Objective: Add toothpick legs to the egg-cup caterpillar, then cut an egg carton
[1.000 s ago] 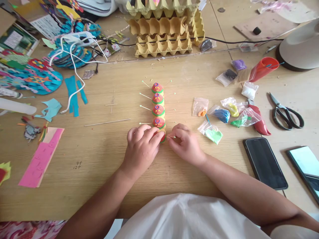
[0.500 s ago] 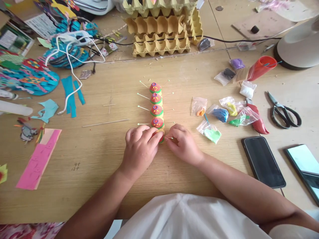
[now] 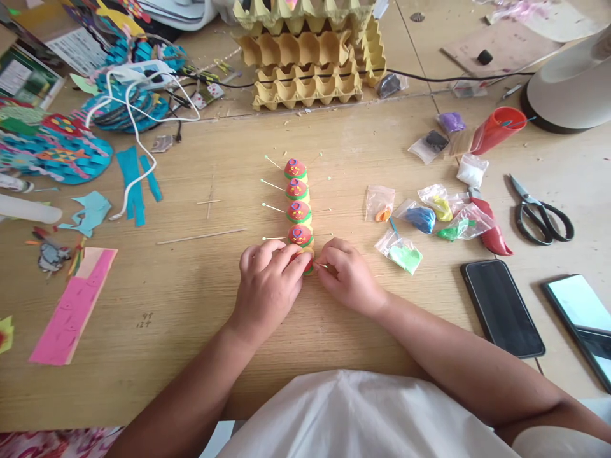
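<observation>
Two hands point(image 3: 267, 287) point(image 3: 351, 277), one scissors point(image 3: 541, 215), one cup point(image 3: 499, 128)

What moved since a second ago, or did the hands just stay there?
Hardly anything. The right hand pinches a thin stick whose visible part looks a little shorter now, as if pushed leftward into the caterpillar. The left hand kept gripping its nearest segment. The clay bags, scissors and phone stayed put.

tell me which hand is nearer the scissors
Right. The right hand, pinching a pin, lies left of the scissors, beyond the clay bags; the left hand, holding the caterpillar, sits farther left.
</observation>
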{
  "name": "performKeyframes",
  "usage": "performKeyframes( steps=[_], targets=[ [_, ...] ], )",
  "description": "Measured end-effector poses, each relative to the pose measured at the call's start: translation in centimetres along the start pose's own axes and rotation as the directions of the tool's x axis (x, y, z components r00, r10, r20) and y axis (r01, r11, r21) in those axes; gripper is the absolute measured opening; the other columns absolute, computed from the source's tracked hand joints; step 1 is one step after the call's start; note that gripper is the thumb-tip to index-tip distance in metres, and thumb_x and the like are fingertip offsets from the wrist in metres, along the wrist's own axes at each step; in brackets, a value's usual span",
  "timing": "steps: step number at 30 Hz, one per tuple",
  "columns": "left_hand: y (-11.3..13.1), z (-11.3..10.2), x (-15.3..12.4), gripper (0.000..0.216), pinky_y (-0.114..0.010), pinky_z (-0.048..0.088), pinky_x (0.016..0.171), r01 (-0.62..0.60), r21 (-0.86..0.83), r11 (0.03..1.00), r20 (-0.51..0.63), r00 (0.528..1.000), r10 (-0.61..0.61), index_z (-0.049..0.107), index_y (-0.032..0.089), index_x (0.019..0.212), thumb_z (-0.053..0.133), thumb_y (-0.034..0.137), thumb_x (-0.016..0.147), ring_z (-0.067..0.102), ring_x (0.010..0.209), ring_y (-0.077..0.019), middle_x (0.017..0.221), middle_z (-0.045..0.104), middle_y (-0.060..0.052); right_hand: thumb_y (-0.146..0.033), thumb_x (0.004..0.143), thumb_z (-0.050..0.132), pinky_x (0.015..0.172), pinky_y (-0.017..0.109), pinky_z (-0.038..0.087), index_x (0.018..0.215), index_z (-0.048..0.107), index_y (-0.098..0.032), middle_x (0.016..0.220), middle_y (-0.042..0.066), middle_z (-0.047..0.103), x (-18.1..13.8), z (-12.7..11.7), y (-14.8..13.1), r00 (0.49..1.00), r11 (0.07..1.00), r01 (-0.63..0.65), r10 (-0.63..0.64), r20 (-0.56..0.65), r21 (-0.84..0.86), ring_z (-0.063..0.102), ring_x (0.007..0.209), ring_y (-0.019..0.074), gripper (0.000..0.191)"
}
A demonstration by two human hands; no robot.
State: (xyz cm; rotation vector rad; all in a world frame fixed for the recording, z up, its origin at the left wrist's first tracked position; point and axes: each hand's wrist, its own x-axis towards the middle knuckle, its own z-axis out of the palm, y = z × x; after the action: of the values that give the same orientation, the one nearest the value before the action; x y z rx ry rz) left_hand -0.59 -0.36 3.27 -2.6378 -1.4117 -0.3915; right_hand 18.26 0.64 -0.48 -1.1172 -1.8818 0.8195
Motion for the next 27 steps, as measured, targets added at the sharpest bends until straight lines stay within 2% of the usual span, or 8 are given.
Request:
performKeyframes(
  steps=[9,14,16,22,27],
  targets=[
    [0.0,-0.1,0.0,0.025,-0.048,0.036,0.098,0.019,-0.005,1.0,0.002,1.0,-0.019,0.067,0.027,0.116,0.063,0.019,0.093,0.056,0.114,-0.0282,0.116,0.074,-0.003,-0.013,0.088,0.062,0.066,0.028,0.043,0.077,0.062,-0.02,0.078,0.001,0.057,0.0,-0.1,0.0,0.998,0.999,-0.053,0.053,-0.04,-0.011,0.054,0.07,0.0141,0.013],
    [0.0,-0.2,0.0,0.025,-0.049,0.036,0.098,0.025,-0.007,1.0,0.019,1.0,-0.024,0.067,0.027,0.117,0.063,0.02,0.093,0.055,0.116,-0.0292,0.118,0.073,-0.004,-0.016,0.088,0.064,0.068,0.029,0.047,0.086,0.066,-0.021,0.084,0.003,0.06,-0.1,-0.4,-0.3,0.995,0.995,-0.095,0.095,-0.009,-0.029,0.057,0.074,0.0156,0.006],
    [0.0,-0.2,0.0,0.026,-0.049,0.036,0.098,0.027,-0.012,1.0,0.022,0.999,-0.027,0.067,0.027,0.117,0.063,0.02,0.093,0.055,0.116,-0.0295,0.118,0.073,-0.005,-0.015,0.086,0.064,0.069,0.03,0.048,0.09,0.067,-0.021,0.087,0.004,0.061,-0.2,-0.6,-0.5,0.995,0.994,-0.099,0.099,0.005,-0.036,0.059,0.077,0.0163,0.008],
    [-0.1,-0.1,-0.1,0.029,-0.05,0.036,0.1,0.039,-0.041,0.998,0.025,0.999,-0.038,0.067,0.028,0.119,0.064,0.019,0.092,0.055,0.118,-0.0302,0.119,0.072,-0.006,-0.015,0.085,0.066,0.077,0.034,0.05,0.095,0.063,-0.023,0.091,0.005,0.064,-0.4,-0.8,-0.8,0.998,0.996,-0.058,0.057,-0.019,-0.072,0.061,0.087,0.0202,0.013],
    [0.0,-0.3,-0.1,0.034,-0.05,0.036,0.1,0.042,-0.042,0.998,0.031,0.999,-0.041,0.066,0.029,0.123,0.065,0.018,0.091,0.054,0.117,-0.0304,0.121,0.072,-0.005,-0.013,0.085,0.06,0.079,0.038,0.049,0.097,0.054,-0.024,0.093,0.005,0.062,-0.6,-1.5,-1.3,0.998,0.994,0.003,-0.01,-0.055,-0.114,0.059,0.09,0.0221,0.018]
  ],
)
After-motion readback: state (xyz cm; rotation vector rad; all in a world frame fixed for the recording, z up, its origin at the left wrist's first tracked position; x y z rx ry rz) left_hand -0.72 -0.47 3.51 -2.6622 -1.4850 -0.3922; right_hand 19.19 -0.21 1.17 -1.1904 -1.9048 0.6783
